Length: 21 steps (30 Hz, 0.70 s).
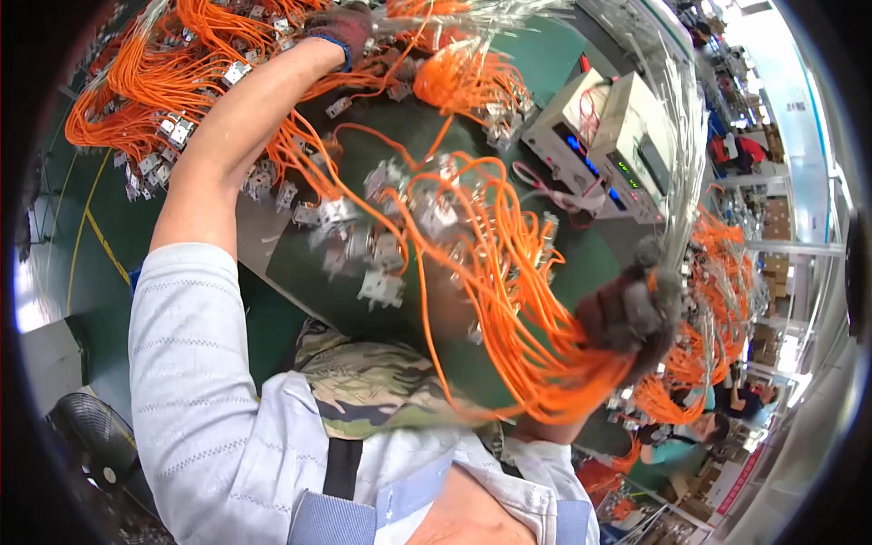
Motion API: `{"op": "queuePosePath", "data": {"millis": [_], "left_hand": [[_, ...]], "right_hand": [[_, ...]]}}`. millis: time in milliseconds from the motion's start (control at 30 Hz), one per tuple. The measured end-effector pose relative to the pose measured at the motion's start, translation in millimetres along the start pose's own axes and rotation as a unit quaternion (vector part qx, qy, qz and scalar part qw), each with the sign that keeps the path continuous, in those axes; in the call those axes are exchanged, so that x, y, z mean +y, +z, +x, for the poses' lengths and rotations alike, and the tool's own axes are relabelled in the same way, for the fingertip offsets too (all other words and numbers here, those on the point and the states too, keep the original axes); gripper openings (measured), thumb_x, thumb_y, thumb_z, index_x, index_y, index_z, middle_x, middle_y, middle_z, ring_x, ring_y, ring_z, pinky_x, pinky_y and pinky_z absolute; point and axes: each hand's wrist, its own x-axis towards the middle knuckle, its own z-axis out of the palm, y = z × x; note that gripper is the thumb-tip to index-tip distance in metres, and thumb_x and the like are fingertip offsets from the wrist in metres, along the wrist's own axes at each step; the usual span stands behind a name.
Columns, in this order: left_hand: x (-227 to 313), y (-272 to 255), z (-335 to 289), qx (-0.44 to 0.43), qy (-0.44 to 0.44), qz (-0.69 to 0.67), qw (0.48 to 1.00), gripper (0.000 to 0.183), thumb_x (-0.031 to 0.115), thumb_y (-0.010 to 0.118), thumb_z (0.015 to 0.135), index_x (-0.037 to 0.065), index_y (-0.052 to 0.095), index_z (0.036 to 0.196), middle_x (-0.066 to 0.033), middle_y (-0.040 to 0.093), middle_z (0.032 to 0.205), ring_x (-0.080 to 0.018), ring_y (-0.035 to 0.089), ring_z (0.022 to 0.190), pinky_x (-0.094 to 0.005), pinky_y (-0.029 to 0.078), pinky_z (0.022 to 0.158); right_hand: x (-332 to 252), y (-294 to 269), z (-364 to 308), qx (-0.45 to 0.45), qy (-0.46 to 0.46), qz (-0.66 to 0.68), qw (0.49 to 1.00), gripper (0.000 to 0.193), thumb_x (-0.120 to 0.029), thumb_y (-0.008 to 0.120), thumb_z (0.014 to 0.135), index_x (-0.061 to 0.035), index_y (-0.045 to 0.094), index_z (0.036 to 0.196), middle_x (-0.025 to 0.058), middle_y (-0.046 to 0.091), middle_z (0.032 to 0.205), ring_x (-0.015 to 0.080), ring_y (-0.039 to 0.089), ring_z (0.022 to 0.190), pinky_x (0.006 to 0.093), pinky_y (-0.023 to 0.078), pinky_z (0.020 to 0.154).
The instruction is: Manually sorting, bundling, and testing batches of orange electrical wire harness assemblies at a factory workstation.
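My right hand (627, 313), in a dark glove and blurred by motion, is closed round a bundle of orange wires (513, 309). The wires sag below the fist and loop back to the left, where silvery metal connectors (380, 286) hang from their ends. Stretched far forward, my left hand (343, 32) wears a reddish-grey glove with a blue cuff. It is at a heap of orange wires (173, 68), beside clear plastic strips (500, 14). Its fingers are too hidden to read.
Two beige bench instruments (627, 145) with lit displays stand on the green table (554, 54) at the right. Another orange wire bundle (463, 82) lies farther back. More wires (718, 309) hang at the far right, where people are seen beyond. A black fan (100, 445) stands at lower left.
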Motion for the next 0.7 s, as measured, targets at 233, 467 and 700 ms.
{"op": "queuePosePath", "data": {"millis": [233, 467, 700], "left_hand": [[-11.0, -44.1, -15.4, -0.052, 0.006, -0.052, 0.997, 0.069, 0.019, 0.056, 0.100, -0.007, 0.031, 0.159, -0.0262, 0.074, 0.102, -0.0337, 0.071, 0.072, -0.0532, 0.053, 0.055], [-13.8, -1.7, -13.2, 0.020, -0.010, -0.018, 1.000, 0.074, 0.023, 0.052, 0.101, -0.009, 0.021, 0.161, -0.0207, 0.070, 0.073, -0.0319, 0.065, 0.055, -0.0548, 0.043, 0.041], [-0.2, -54.1, -79.6, 0.538, -0.161, 0.339, 0.755, 0.029, 0.022, 0.054, 0.100, 0.004, 0.072, 0.113, -0.0105, 0.071, 0.077, -0.0243, 0.065, 0.058, -0.0422, 0.045, 0.044]], "right_hand": [[-16.6, -10.5, -42.3, 0.128, -0.111, -0.119, 0.978, 0.033, -0.027, 0.043, 0.111, -0.0018, 0.056, 0.129, -0.0071, 0.044, 0.065, 0.0077, 0.034, 0.047, 0.0294, 0.033, 0.048], [-33.4, -37.4, -83.5, 0.199, -0.300, -0.101, 0.928, 0.012, -0.015, 0.056, 0.103, -0.0056, 0.061, 0.109, -0.0068, 0.058, 0.071, 0.0091, 0.051, 0.060, 0.0280, 0.045, 0.063], [19.7, -114.8, -79.3, 0.388, -0.296, -0.096, 0.868, 0.014, -0.020, 0.059, 0.100, -0.0097, 0.058, 0.091, 0.0011, 0.056, 0.070, 0.0151, 0.055, 0.064, 0.0353, 0.053, 0.067]]}}
